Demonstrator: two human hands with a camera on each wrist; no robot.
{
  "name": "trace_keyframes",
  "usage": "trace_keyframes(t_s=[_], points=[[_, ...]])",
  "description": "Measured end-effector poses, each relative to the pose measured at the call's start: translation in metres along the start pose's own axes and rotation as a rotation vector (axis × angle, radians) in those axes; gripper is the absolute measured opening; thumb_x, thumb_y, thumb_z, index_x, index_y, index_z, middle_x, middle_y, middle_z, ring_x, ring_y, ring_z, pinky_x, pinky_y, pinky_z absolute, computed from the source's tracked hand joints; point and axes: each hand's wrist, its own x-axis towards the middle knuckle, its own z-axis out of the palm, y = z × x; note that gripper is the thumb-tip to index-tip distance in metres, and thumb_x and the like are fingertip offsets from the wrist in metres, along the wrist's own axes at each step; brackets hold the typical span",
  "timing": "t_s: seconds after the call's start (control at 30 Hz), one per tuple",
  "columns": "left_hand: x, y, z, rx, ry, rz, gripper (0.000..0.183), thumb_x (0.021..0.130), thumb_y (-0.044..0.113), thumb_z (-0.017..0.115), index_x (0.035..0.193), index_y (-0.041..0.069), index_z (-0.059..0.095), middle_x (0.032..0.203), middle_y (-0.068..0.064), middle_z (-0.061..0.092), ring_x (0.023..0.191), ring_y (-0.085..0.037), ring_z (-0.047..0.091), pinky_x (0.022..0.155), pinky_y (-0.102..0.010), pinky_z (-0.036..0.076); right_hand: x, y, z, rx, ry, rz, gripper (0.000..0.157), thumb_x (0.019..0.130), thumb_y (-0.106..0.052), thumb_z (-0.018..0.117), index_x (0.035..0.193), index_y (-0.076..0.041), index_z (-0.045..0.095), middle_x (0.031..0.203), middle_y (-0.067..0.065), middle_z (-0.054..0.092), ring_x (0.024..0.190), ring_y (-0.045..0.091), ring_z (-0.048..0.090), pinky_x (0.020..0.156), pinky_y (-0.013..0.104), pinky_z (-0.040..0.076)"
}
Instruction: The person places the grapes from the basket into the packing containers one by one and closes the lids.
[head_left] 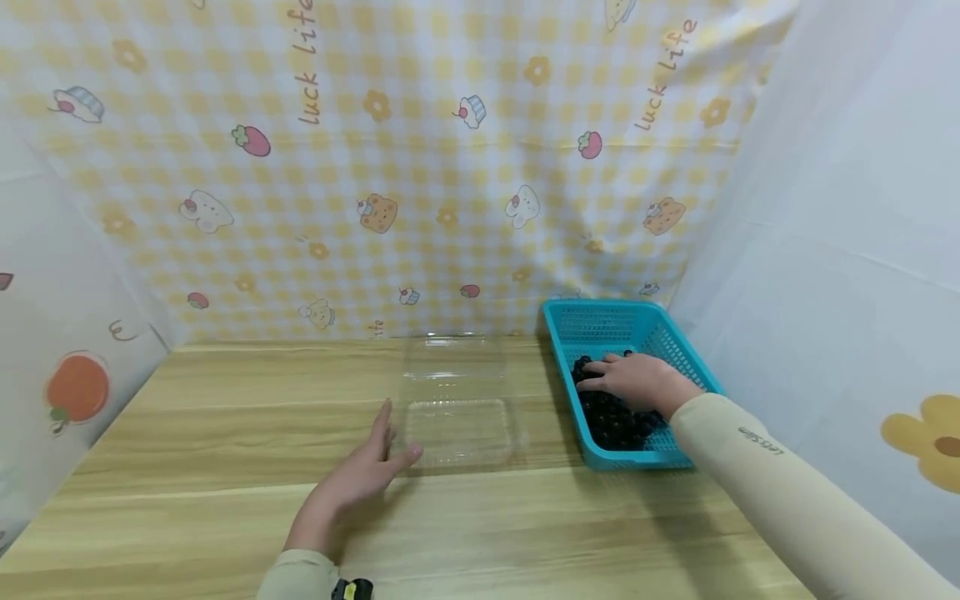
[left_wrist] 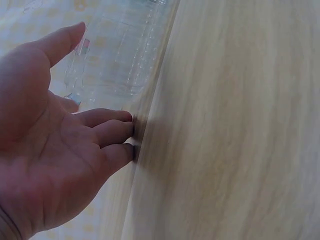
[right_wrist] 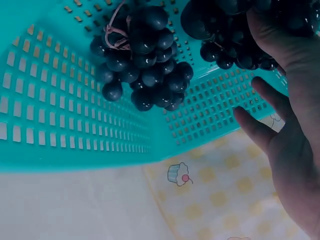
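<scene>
On the table, a clear plastic clamshell box (head_left: 459, 454) lies with its lid spread back toward the curtain. Beside its left edge is my left hand (head_left: 360, 475), thumb and fingers apart; the thumb tip is at the box's front left corner. The left wrist view shows that palm holding nothing, its fingertips against the wooden surface. My right hand (head_left: 633, 381) reaches into a turquoise basket (head_left: 637, 460) and touches dark grapes (head_left: 615, 427). In the right wrist view its fingers are spread by one bunch, partly out of frame, and a separate bunch of grapes (right_wrist: 145, 65) with a pinkish stem lies nearby.
The basket stands at the table's right side, near the white side wall (head_left: 825, 250). A yellow checked curtain (head_left: 450, 167) hangs along the table's back edge. Bare wood tabletop (head_left: 487, 533) stretches in front of the box. A dark band (head_left: 352, 589) sits by the left sleeve.
</scene>
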Motion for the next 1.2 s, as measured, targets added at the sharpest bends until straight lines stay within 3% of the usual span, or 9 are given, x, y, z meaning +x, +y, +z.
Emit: trace_keyframes(t_s=[0.07,0.17,0.23,0.37,0.53,0.73,1.07,1.2], points=[[0.000,0.001,0.000,0.008,-0.001,0.011,0.107,0.107,0.047,0.061,0.169,0.012,-0.019,0.173,-0.037,0.012,0.161,-0.052,0.017,0.131,-0.068,0.019,0.001,0.002,0.000,0.035,-0.022,0.018,0.074,0.095,0.009,0.071,0.157,-0.028,0.054,0.167,0.013,0.047,0.137,0.042,0.060,0.070,0.039,0.060],[0.001,0.002,0.000,0.027,0.001,0.014,0.105,0.107,0.047,0.061,0.170,0.013,-0.016,0.171,-0.038,0.014,0.160,-0.053,0.020,0.131,-0.068,0.020,0.002,0.005,0.000,0.088,-0.049,0.038,0.074,0.098,0.010,0.066,0.158,-0.031,0.052,0.167,0.015,0.046,0.106,0.033,0.071,0.054,0.030,0.042],[0.000,0.002,0.000,0.035,0.005,0.006,0.104,0.107,0.047,0.061,0.171,0.012,-0.013,0.171,-0.038,0.016,0.160,-0.054,0.022,0.130,-0.068,0.021,0.003,0.007,0.000,0.108,-0.053,0.034,0.073,0.099,0.010,0.064,0.158,-0.031,0.052,0.167,0.016,0.046,0.081,0.026,0.068,0.051,0.028,0.034],[-0.001,0.000,0.001,0.042,0.008,-0.016,0.104,0.107,0.050,0.061,0.171,0.011,-0.012,0.171,-0.037,0.016,0.159,-0.054,0.022,0.131,-0.068,0.020,0.002,0.007,0.000,0.213,-0.063,0.033,0.065,0.104,0.006,0.059,0.158,-0.028,0.052,0.168,0.020,0.043,0.064,0.018,0.061,0.052,0.026,0.032],[-0.001,0.001,0.002,0.065,0.008,-0.013,0.108,0.106,0.050,0.062,0.170,0.009,-0.014,0.170,-0.039,0.015,0.158,-0.056,0.022,0.130,-0.069,0.020,0.003,0.004,0.006,0.344,-0.074,0.067,0.060,0.105,0.001,0.057,0.157,-0.027,0.050,0.173,0.025,0.031,0.056,0.013,0.052,0.051,0.027,0.031],[-0.001,0.001,0.005,0.114,0.008,-0.016,0.111,0.104,0.054,0.062,0.170,0.008,-0.015,0.170,-0.039,0.014,0.154,-0.061,0.027,0.128,-0.071,0.023,0.009,0.001,0.010,0.335,-0.070,0.074,0.066,0.099,-0.002,0.072,0.157,-0.024,0.049,0.172,0.025,0.031,0.060,0.013,0.056,0.052,0.028,0.038],[-0.002,0.000,0.005,0.128,0.003,-0.023,0.109,0.105,0.055,0.060,0.170,0.009,-0.014,0.170,-0.038,0.015,0.156,-0.060,0.023,0.129,-0.071,0.020,0.015,0.002,0.017,0.406,-0.090,0.110,0.066,0.099,0.002,0.070,0.155,-0.026,0.051,0.175,0.026,0.026,0.064,0.012,0.060,0.051,0.030,0.036],[0.002,0.001,0.002,0.127,0.000,-0.021,0.108,0.106,0.054,0.060,0.170,0.010,-0.015,0.172,-0.035,0.011,0.157,-0.059,0.021,0.130,-0.070,0.019,0.015,0.006,0.015,0.384,-0.092,0.110,0.062,0.099,-0.003,0.073,0.153,-0.026,0.053,0.172,0.029,0.030,0.070,0.017,0.067,0.054,0.030,0.042]])
